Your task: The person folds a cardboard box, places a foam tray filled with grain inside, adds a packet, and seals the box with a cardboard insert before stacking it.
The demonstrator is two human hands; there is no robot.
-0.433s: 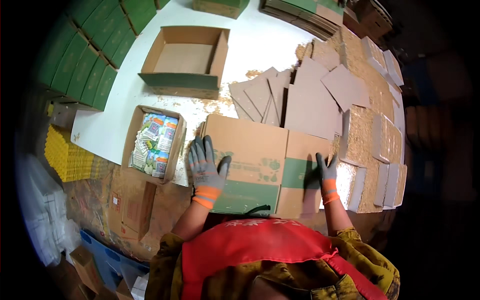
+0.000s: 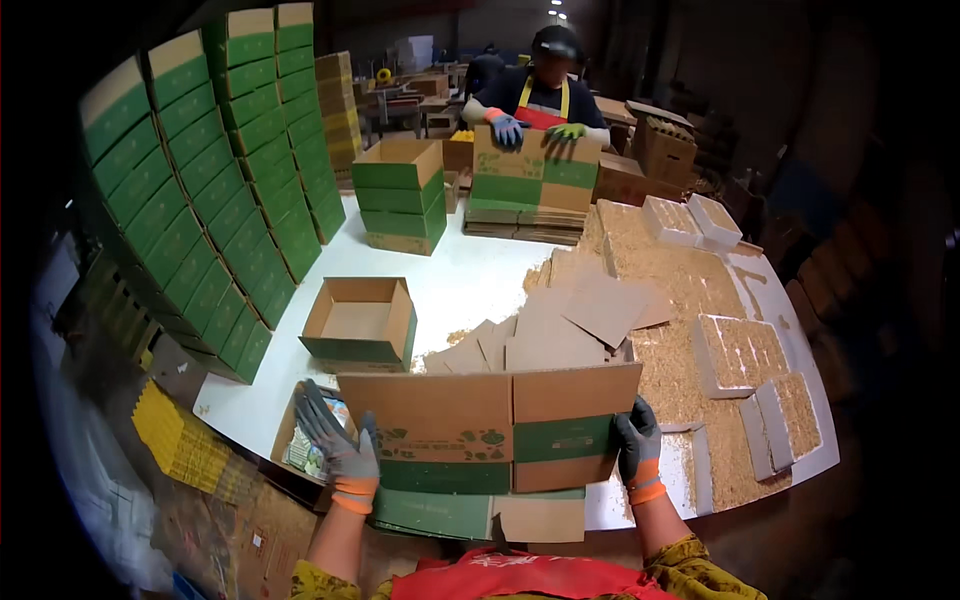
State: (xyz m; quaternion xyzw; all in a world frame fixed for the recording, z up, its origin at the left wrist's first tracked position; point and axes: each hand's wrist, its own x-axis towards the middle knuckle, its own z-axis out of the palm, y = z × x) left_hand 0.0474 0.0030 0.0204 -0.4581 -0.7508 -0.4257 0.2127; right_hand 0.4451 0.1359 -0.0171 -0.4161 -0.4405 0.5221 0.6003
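A flattened brown-and-green cardboard box (image 2: 440, 415) stands raised on its long edge before me. My right hand (image 2: 640, 450), in a grey glove with an orange cuff, grips its right end, thumb on the near face. At the other end, my left hand (image 2: 345, 455), gloved alike, has its fingers stretched out and apart, with the thumb near the cardboard's left edge. Whether its palm touches the cardboard I cannot tell. Below lies more flat green-and-brown cardboard (image 2: 430, 512). Behind my left hand, partly hidden, is a small open carton holding printed packets (image 2: 303, 452).
An open box (image 2: 360, 345) sits on the white table beyond. Tall stacks of green boxes (image 2: 190, 150) line the left. Grey cardboard sheets (image 2: 560, 325) and shavings-covered white trays (image 2: 742, 355) lie right. Across the table a co-worker (image 2: 545, 90) handles a flat box (image 2: 530, 175).
The view has tilted up, bringing the co-worker into sight. The flat box has risen from lying flat to standing; my right hand has closed on its end, and my left has shifted off its face.
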